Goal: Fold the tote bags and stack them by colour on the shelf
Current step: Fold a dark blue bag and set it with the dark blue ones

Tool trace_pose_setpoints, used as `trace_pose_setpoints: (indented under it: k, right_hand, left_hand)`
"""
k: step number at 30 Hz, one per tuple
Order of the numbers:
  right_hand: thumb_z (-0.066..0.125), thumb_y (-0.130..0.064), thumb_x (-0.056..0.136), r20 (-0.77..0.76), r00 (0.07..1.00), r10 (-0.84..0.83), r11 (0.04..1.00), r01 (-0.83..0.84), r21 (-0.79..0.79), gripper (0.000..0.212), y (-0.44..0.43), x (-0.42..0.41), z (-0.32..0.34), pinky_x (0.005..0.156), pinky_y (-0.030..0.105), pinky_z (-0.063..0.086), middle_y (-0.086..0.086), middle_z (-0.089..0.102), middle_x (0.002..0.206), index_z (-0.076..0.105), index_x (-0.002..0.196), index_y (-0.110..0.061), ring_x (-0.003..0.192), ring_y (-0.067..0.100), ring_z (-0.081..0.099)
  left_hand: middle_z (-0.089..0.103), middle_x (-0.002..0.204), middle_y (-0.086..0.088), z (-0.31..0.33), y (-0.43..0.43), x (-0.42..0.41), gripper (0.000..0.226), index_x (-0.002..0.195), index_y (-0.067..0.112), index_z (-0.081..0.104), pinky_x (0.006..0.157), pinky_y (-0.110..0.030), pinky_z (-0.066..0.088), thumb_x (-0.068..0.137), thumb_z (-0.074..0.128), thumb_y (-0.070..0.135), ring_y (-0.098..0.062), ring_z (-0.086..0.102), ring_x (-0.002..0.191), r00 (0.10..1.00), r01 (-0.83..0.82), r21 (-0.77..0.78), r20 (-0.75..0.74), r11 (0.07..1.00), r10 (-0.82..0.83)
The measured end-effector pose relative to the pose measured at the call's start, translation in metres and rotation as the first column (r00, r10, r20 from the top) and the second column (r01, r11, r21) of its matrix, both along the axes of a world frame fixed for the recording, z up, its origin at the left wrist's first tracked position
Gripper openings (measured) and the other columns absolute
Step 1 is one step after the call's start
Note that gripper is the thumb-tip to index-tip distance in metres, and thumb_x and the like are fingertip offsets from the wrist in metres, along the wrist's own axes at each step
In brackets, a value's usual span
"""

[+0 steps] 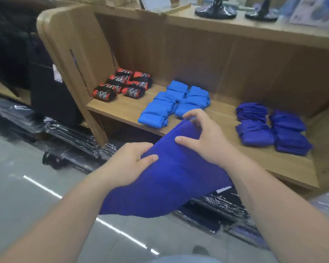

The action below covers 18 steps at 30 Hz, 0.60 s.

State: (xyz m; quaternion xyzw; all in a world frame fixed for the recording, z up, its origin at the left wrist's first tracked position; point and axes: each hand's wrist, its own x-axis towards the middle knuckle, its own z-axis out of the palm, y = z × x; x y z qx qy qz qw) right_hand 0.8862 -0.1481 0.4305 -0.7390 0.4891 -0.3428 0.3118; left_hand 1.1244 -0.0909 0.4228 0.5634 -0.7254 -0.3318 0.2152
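Closest in, both hands hold one dark blue tote bag [169, 183] in the air in front of the shelf [122, 109], over the floor. The left hand [128, 164] has a closed grip on the bag's near left edge, thumb on top and fingers curled beneath. The right hand [203, 137] grips the far end, its fingers curled over the upper corner and its thumb lying on the cloth. The bag looks doubled lengthwise into a long strip but is not yet a compact bundle, so I judge its fold to be roughly half done.

Beyond the hands, the shelf already carries sorted bundles. A light blue group [171, 105] sits in the middle, just behind the right hand. A dark blue group [272, 130] lies well apart to the right, and that is the likely home for the bag in hand. Farther back at the left end lies a red-and-black patterned group [123, 85].

Plastic-wrapped dark packs [70, 133] lie on the floor below. Whether they are more bags to fold cannot be told.
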Motion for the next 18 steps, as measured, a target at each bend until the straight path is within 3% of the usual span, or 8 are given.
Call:
trace_pose_setpoints:
  k: [4, 6, 8, 10, 13, 14, 16, 18]
  right_hand:
    - [0.087, -0.052, 0.067, 0.054, 0.874, -0.483, 0.867, 0.486, -0.113, 0.077, 0.019, -0.045, -0.031, 0.105, 0.028, 0.041, -0.009, 0.056, 0.127, 0.048, 0.131, -0.035, 0.123, 0.011, 0.052]
    - [0.088, -0.046, 0.072, 0.137, 0.768, -0.626, 0.776, 0.630, 0.015, 0.072, 0.036, -0.062, -0.046, 0.101, 0.028, 0.043, -0.005, 0.054, 0.128, 0.047, 0.129, -0.034, 0.123, 0.015, 0.052]
    - [0.085, -0.042, 0.076, 0.177, 0.674, -0.717, 0.696, 0.677, 0.241, 0.065, 0.053, -0.069, -0.061, 0.082, 0.017, 0.047, -0.002, 0.055, 0.128, 0.049, 0.129, -0.031, 0.118, 0.016, 0.054]
    - [0.079, -0.047, 0.081, 0.199, 0.645, -0.738, 0.641, 0.578, 0.505, 0.062, 0.062, -0.071, -0.077, 0.075, 0.018, 0.048, 0.000, 0.060, 0.128, 0.054, 0.131, -0.023, 0.113, 0.014, 0.058]
    - [0.067, -0.062, 0.084, 0.212, 0.688, -0.694, 0.573, 0.349, 0.742, 0.057, 0.065, -0.064, -0.093, 0.102, 0.036, 0.046, 0.009, 0.060, 0.137, 0.060, 0.121, -0.020, 0.121, 0.017, 0.057]
    - [0.066, -0.068, 0.081, 0.246, 0.693, -0.678, 0.555, 0.262, 0.790, 0.066, 0.064, -0.057, -0.096, 0.109, 0.040, 0.042, 0.011, 0.056, 0.142, 0.058, 0.126, -0.020, 0.128, 0.022, 0.055]
    - [0.070, -0.084, 0.061, 0.335, 0.669, -0.663, 0.510, 0.075, 0.857, 0.111, 0.060, -0.043, -0.102, 0.117, 0.045, 0.035, 0.013, 0.054, 0.147, 0.047, 0.145, -0.016, 0.135, 0.026, 0.051]
    - [0.065, -0.090, 0.061, 0.426, 0.670, -0.607, 0.482, -0.116, 0.869, 0.112, 0.058, -0.023, -0.107, 0.118, 0.048, 0.034, 0.009, 0.062, 0.139, 0.051, 0.145, -0.017, 0.131, 0.026, 0.057]
  left_hand:
    - [0.075, 0.093, 0.012, 0.017, -0.010, 0.000, 0.017, 0.099, 0.025, 0.071, 0.072, -0.025, 0.053, 0.103, 0.055, 0.022, -0.006, 0.070, 0.084, 0.990, -0.007, -0.012, -0.144, 1.000, 0.005]
    - [0.076, 0.099, 0.015, 0.029, -0.012, -0.001, 0.019, 0.105, 0.025, 0.072, 0.073, -0.017, 0.053, 0.104, 0.054, 0.019, -0.003, 0.071, 0.090, 0.979, 0.024, 0.023, -0.205, 0.999, -0.019]
    - [0.076, 0.102, 0.012, 0.044, -0.014, -0.004, 0.020, 0.106, 0.022, 0.072, 0.080, -0.025, 0.057, 0.104, 0.053, 0.019, -0.007, 0.072, 0.094, 0.971, 0.055, 0.039, -0.234, 0.998, -0.045]
    - [0.077, 0.102, 0.005, 0.060, -0.016, -0.006, 0.020, 0.106, 0.018, 0.072, 0.082, -0.033, 0.060, 0.104, 0.052, 0.016, -0.016, 0.074, 0.094, 0.954, 0.056, 0.064, -0.297, 0.996, -0.035]
    - [0.077, 0.106, 0.001, 0.083, -0.018, 0.001, 0.023, 0.108, 0.018, 0.073, 0.079, -0.030, 0.061, 0.102, 0.051, 0.013, -0.017, 0.074, 0.096, 0.887, 0.039, 0.047, -0.461, 0.998, -0.013]
    - [0.077, 0.108, 0.000, 0.090, -0.018, 0.007, 0.023, 0.107, 0.020, 0.075, 0.078, -0.029, 0.060, 0.099, 0.053, 0.016, -0.017, 0.074, 0.097, 0.851, 0.025, 0.029, -0.524, 0.999, -0.006]
    - [0.077, 0.107, 0.001, 0.097, -0.019, 0.025, 0.023, 0.101, 0.028, 0.078, 0.078, -0.027, 0.060, 0.089, 0.059, 0.026, -0.016, 0.074, 0.097, 0.780, -0.032, 0.006, -0.625, 0.999, 0.029]
    - [0.077, 0.106, 0.002, 0.096, -0.019, 0.046, 0.023, 0.097, 0.030, 0.079, 0.078, -0.028, 0.060, 0.087, 0.059, 0.026, -0.015, 0.073, 0.097, 0.709, -0.106, 0.017, -0.700, 0.994, 0.088]
